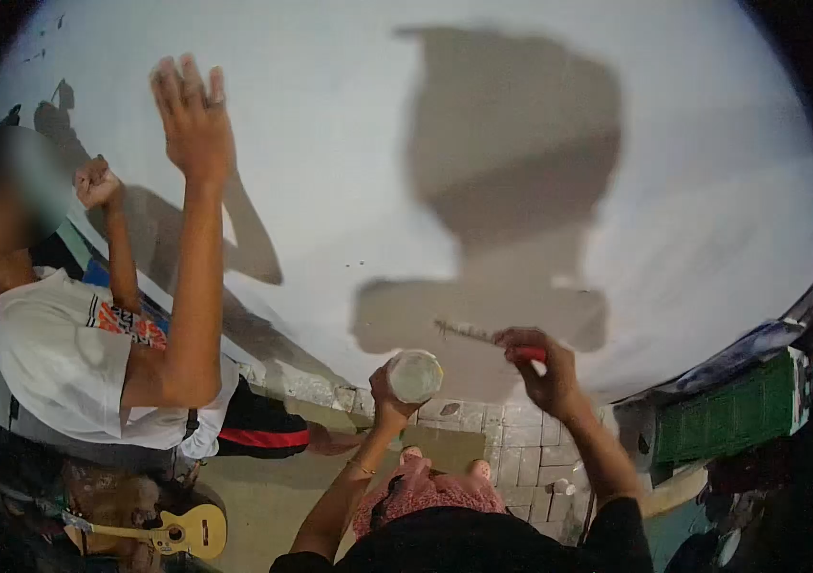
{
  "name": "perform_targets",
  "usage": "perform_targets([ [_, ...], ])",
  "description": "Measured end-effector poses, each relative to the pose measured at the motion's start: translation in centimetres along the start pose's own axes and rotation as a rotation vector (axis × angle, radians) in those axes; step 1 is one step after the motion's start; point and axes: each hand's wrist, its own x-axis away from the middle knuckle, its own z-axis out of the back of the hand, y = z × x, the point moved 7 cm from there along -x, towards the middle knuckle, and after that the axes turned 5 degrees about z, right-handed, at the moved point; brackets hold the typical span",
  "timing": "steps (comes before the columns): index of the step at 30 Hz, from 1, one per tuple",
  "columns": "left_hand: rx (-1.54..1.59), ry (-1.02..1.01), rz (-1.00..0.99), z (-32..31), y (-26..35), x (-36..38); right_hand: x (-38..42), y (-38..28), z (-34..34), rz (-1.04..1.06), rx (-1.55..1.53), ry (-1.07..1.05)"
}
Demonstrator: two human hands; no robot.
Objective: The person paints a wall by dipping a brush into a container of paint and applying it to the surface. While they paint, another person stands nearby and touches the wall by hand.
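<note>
My left hand (387,390) grips a small round white pot (415,375) held up in front of me. My right hand (542,368) is closed on the red handle of a paintbrush (483,334), whose bristles point left and lie against the white wall (359,143). The brush tip sits just above and right of the pot. My shadow falls dark on the wall above both hands.
A person in a white T-shirt (63,363) stands at the left, one raised hand (192,115) flat on the wall and a fist (96,181) beside it. A yellow ukulele (172,530) lies on the floor lower left. A green crate (736,411) sits right. Grey paving (512,449) lies below.
</note>
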Motion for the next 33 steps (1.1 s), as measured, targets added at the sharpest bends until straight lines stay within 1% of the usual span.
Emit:
perform_targets([
  [1, -0.105, -0.011, 0.015, 0.6, 3.4, -1.1, -1.9, -1.0, 1.3, 0.107, 0.089, -0.05],
  [2, -0.176, -0.113, 0.028, 0.2, 3.0, -1.5, -3.7, -2.1, 2.7, 0.17, 0.211, -0.075],
  [3, -0.206, -0.17, 0.029, -0.6, 2.5, -1.6, -5.4, -3.4, 4.1, 0.231, 0.334, -0.102],
  [4, -0.236, -0.228, 0.029, -1.4, 1.9, -1.6, -7.1, -4.2, 5.6, 0.179, 0.416, -0.111],
  [5, -0.161, -0.155, 0.075, -1.6, 0.7, -1.3, -8.8, -5.1, 7.2, 0.128, 0.5, -0.119],
  [6, -0.083, -0.08, 0.122, -1.9, -0.1, -1.3, -10.5, -6.6, 8.9, 0.212, 0.426, -0.067],
  [7, -0.067, -0.091, 0.113, -2.0, 0.4, -1.8, -11.9, -8.7, 10.4, 0.299, 0.443, -0.026],
  [8, -0.188, -0.166, 0.067, -2.0, 1.7, -2.6, -13.2, -10.8, 11.9, 0.385, 0.463, 0.017],
  [9, -0.313, -0.239, 0.022, -2.4, 2.6, -3.1, -14.2, -13.8, 13.2, 0.472, 0.568, 0.05],
  [10, -0.138, -0.247, 0.112, -2.5, 2.3, -3.3, -14.9, -16.3, 14.3, 0.512, 0.676, 0.097],
  [11, -0.133, -0.258, 0.109, -2.7, 2.8, -3.5, -15.4, -18.1, 15.4, 0.548, 0.782, 0.144],
  [13, -0.267, -0.218, 0.004, -2.7, 4.4, -3.9, -15.8, -19.7, 18.8, 0.686, 0.683, 0.29],
  [14, -0.156, -0.195, 0.039, -2.8, 3.7, -3.8, -15.9, -19.6, 19.2, 0.679, 0.689, 0.292],
  [15, -0.153, -0.203, 0.038, -3.0, 3.5, -3.7, -15.4, -20.0, 19.9, 0.729, 0.67, 0.427],
  [16, -0.076, -0.219, 0.072, -3.2, 3.0, -3.7, -14.6, -20.2, 20.3, 0.776, 0.646, 0.563],
  [17, 0.0, -0.236, 0.109, -3.4, 2.5, -3.5, -14.1, -19.7, 19.3, 0.768, 0.649, 0.564],
  [18, 0.003, -0.254, 0.061, -3.9, 1.1, -3.2, -13.6, -19.0, 17.3, 0.757, 0.543, 0.539],
  [20, -0.052, -0.268, 0.099, -3.6, 2.1, -2.7, -12.0, -16.4, 14.0, 0.877, 0.644, 0.483],
  [21, -0.11, -0.278, 0.135, -3.4, 2.7, -2.6, -11.1, -14.6, 12.3, 0.888, 0.681, 0.446],
  [22, -0.069, -0.234, 0.226, -3.2, 3.0, -2.4, -9.8, -12.1, 10.2, 0.827, 0.689, 0.37],
  [23, -0.071, -0.241, 0.228, -3.9, 1.2, -1.9, -8.1, -9.4, 8.3, 0.731, 0.676, 0.288],
  [24, 0.37, -0.236, 0.426, -5.3, -3.1, -1.0, -6.2, -6.3, 6.6, 0.584, 0.621, 0.198],
  [26, 0.817, -0.216, 0.614, -6.5, -4.4, -0.3, -1.6, -1.4, 3.1, 0.392, 0.542, 0.036],
  [27, 0.44, -0.22, 0.367, -5.1, -1.4, -0.9, 1.5, -0.5, 0.9, 0.72, 0.692, 0.067],
  [28, 0.064, -0.217, 0.122, -4.4, 1.5, -1.1, 3.3, 1.7, -0.7, 0.641, 0.675, 0.005],
  [29, 0.062, -0.213, 0.127, -4.4, 2.0, -1.1, 5.0, 3.5, -2.1, 0.561, 0.657, -0.058],
  [30, 0.018, -0.2, 0.155, -4.3, 2.1, -0.9, 6.4, 4.8, -3.0, 0.56, 0.652, -0.064],
  [31, -0.028, -0.187, 0.186, -4.2, 1.9, -0.6, 7.5, 6.3, -3.9, 0.485, 0.577, -0.118],
  [32, -0.163, -0.167, 0.197, -3.9, 0.7, -0.2, 8.5, 8.1, -4.6, 0.409, 0.502, -0.171],
  [33, -0.166, -0.166, 0.205, -4.5, 0.5, 0.4, 9.4, 10.0, -4.7, 0.406, 0.495, -0.176],
])
